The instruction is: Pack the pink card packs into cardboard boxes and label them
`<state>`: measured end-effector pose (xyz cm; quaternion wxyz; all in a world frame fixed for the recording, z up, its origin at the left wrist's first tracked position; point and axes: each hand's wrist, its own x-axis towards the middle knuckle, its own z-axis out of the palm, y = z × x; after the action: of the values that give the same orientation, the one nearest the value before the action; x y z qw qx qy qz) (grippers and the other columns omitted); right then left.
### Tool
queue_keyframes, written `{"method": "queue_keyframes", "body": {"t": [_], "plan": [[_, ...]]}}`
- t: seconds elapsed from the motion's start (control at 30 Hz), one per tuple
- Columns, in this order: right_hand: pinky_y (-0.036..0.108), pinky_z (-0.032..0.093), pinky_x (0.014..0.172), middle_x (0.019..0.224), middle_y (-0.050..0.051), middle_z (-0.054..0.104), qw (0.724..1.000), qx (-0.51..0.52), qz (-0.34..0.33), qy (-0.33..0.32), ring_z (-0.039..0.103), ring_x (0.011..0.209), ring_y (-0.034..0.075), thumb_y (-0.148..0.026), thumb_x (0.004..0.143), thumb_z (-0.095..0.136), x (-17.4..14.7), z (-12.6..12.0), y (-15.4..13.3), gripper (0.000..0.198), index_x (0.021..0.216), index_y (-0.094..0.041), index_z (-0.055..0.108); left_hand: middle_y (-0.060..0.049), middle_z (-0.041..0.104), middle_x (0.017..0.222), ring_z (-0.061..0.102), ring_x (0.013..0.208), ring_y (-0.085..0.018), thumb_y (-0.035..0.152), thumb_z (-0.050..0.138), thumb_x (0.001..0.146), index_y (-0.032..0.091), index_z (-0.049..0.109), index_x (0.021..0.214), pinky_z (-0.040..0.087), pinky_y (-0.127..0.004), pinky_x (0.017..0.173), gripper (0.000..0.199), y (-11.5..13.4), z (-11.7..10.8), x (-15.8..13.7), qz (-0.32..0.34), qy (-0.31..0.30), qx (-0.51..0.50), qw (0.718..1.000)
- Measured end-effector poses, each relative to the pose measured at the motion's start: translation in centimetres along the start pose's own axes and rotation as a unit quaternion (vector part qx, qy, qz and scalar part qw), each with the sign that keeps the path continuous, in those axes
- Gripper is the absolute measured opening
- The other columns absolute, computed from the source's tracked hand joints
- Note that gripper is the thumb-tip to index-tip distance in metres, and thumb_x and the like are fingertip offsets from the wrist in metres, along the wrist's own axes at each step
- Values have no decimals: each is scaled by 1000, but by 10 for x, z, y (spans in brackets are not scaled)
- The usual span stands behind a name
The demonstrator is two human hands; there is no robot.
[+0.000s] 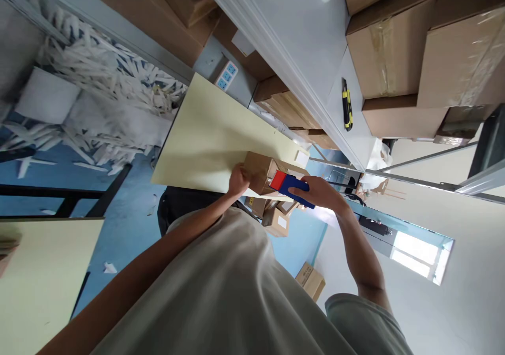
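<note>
Gripping an already-formed cardboard box [257, 172] with left hand [239, 181], red-and-blue handheld tool [291, 185] in right hand [315, 191]; probably mid-job, not done yet tbh.

Matt brown cardboard forms the box [258, 172] at the left fingers [243, 176]; the blue-and-red tool [291, 184] in the right fingers [303, 193] looks like smooth plastic. Below the left fingers — a pale, smooth tabletop [197, 134] with a dull sheen. Beyond the fingers, a smooth, painted-looking metal shelf [300, 39] carries a plastic-handled knife [347, 105] and cardboard cartons [382, 60] under shiny tape. Nearer than the fingers, the shirt [229, 286] is soft, matt cloth — lightly creased.
</note>
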<state>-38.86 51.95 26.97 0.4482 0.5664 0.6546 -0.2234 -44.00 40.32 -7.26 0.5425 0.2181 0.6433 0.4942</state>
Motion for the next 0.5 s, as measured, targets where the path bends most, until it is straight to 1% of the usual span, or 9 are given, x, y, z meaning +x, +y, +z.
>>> {"method": "queue_keyframes", "body": {"t": [0.07, 0.1, 0.13, 0.17, 0.23, 0.27, 0.3, 0.4, 0.5], "plan": [[28, 47, 67, 89, 8, 82, 1000, -21, -4, -5, 79, 80, 23, -61, 105, 64, -3, -1, -4, 42, 101, -19, 71, -14, 73, 117, 72, 90, -25, 28, 79, 86, 14, 63, 142, 61, -44, 90, 60, 2, -14, -6, -2, -30, 16, 999], [28, 47, 67, 91, 8, 82, 999, -36, -2, -5, 79, 82, 23, -62, 105, 64, -5, -1, -6, 43, 102, -19, 71, -16, 71, 128, 73, 101, -28, 31, 83, 84, 15, 57, 152, 61, -46, 95, 74, 7, -20, -10, 20, -55, 22, 998], [28, 47, 67, 93, 9, 83, 999, -52, 3, -3, 79, 84, 24, -62, 105, 64, -6, -1, -8, 44, 104, -19, 72, -18, 66, 143, 71, 117, -33, 36, 87, 81, 17, 49, 161, 60, -48, 103, 91, 14, -25, -14, 61, -86, 26, 994], [28, 46, 67, 95, 10, 83, 998, -65, 7, -3, 79, 86, 25, -63, 105, 64, -7, -1, -10, 45, 106, -19, 72, -20, 57, 157, 64, 135, -37, 42, 91, 77, 19, 39, 169, 56, -50, 112, 108, 24, -29, -18, 115, -123, 36, 985], [27, 46, 67, 98, 10, 84, 997, -82, 6, -3, 80, 90, 25, -63, 105, 63, -8, 1, -14, 45, 109, -20, 73, -20, 35, 177, 39, 160, -44, 55, 95, 73, 22, 19, 177, 42, -55, 128, 133, 46, -30, -25, 232, -193, 73, 951], [27, 45, 67, 100, 10, 84, 996, -89, 1, -1, 80, 91, 25, -63, 106, 62, -9, 3, -16, 44, 110, -20, 73, -20, 29, 180, 32, 164, -45, 57, 94, 74, 22, 12, 179, 37, -57, 131, 137, 57, -29, -27, 275, -216, 93, 932], [27, 44, 67, 102, 9, 84, 995, -97, -4, 3, 79, 92, 25, -63, 106, 61, -10, 5, -18, 44, 111, -21, 73, -20, 30, 180, 30, 165, -44, 56, 92, 77, 21, 8, 179, 34, -57, 133, 136, 66, -25, -28, 304, -230, 108, 918], [29, 42, 65, 105, 11, 83, 992, -126, -6, 17, 78, 90, 26, -66, 106, 59, -14, 13, -20, 47, 113, -21, 72, -20, 49, 169, 40, 161, -41, 45, 83, 88, 18, 3, 179, 35, -54, 132, 124, 82, -12, -27, 346, -250, 137, 894], [30, 39, 64, 103, 12, 83, 991, -134, -7, 22, 77, 88, 26, -70, 106, 55, -17, 22, -18, 52, 113, -20, 70, -17, 66, 152, 52, 151, -37, 39, 76, 93, 18, 1, 179, 41, -51, 127, 117, 80, -2, -25, 359, -245, 158, 887]]}}
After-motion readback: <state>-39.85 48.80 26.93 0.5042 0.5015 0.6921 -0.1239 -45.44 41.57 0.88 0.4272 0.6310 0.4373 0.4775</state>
